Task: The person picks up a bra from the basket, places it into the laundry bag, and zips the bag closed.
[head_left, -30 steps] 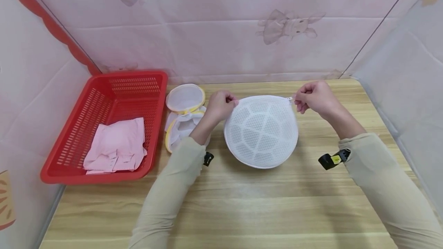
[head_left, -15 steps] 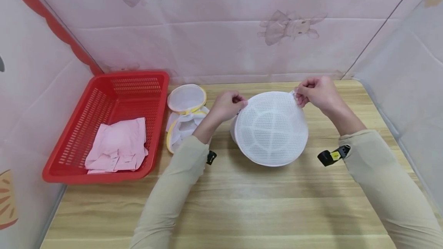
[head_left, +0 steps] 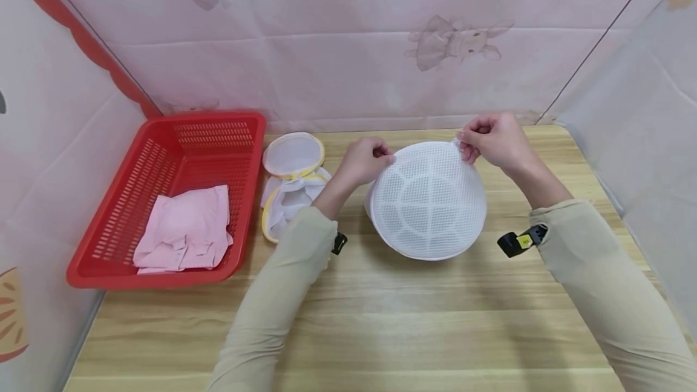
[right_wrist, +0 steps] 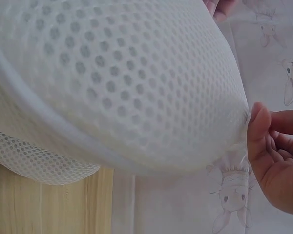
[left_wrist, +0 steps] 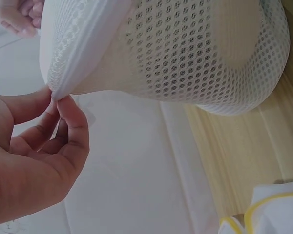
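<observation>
A round white mesh laundry bag point(head_left: 430, 204) is held up over the wooden table, its flat circular face tilted toward the head camera. My left hand point(head_left: 361, 165) pinches the bag's upper left edge. In the left wrist view, thumb and index finger of that hand point(left_wrist: 44, 151) grip the corded seam, and the honeycomb mesh side point(left_wrist: 180, 58) spreads out to the right. On the other side, my right hand point(head_left: 494, 143) pinches the upper right edge by the zipper end. The right wrist view shows its thumb and fingertips point(right_wrist: 258, 117) at the bag's rim.
A red plastic basket point(head_left: 152, 281) stands at the left, with a folded pink garment point(head_left: 182, 228) in it. Between basket and left arm lie white mesh pieces with yellow trim point(head_left: 294, 155). A pink rabbit-print wall covering point(head_left: 348, 83) rises behind the table point(head_left: 414, 319).
The laundry bag has shifted right and tilted, so more of its side shows at the left. My left hand has moved right with it; my right hand has come closer to the rim.
</observation>
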Motion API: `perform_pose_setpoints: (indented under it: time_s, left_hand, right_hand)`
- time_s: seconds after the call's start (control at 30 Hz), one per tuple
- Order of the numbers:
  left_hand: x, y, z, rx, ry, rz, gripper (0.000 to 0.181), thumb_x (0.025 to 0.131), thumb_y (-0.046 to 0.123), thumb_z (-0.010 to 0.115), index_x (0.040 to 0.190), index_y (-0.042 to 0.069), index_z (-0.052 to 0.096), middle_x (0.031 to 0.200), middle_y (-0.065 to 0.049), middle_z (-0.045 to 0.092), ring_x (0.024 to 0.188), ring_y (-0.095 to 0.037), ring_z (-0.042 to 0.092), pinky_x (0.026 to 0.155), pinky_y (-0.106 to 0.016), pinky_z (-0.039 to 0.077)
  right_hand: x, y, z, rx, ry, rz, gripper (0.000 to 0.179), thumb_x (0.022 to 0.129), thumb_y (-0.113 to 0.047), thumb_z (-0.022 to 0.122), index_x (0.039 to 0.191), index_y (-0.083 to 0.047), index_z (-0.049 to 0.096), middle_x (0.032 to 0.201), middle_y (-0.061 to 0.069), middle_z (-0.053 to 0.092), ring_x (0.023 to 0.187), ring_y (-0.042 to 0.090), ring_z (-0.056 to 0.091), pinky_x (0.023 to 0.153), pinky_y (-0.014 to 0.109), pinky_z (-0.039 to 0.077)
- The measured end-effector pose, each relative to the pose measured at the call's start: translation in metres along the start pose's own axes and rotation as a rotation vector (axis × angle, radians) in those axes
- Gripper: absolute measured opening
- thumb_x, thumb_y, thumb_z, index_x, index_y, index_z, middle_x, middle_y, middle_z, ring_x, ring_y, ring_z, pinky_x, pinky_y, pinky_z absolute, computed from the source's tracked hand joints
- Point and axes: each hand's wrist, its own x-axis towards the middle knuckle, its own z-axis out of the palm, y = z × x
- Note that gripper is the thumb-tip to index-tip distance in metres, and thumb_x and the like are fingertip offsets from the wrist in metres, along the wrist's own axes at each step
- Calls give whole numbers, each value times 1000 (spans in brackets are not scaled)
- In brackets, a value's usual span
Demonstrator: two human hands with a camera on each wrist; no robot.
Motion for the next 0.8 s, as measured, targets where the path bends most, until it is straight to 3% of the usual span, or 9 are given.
perform_pose_setpoints:
  time_s: [0.37,0.8]
  left_hand:
    - [-1,-6,10,-85,111,-34,10,87,12,61,89,3,65,83,-6,59,76,-15,51,63,-21,42]
    - [-3,-9,13,-144,138,-92,10,87,12,62,88,3,66,81,-6,59,73,-15,51,59,-19,42]
  right_hand:
    - [-1,2,-1,2,0,69,16,88,0,56,87,16,58,62,8,58,49,14,56,49,27,52]
    - [-6,13,-6,65,-34,158,17,90,0,52,93,16,53,66,8,58,51,13,57,52,27,53]
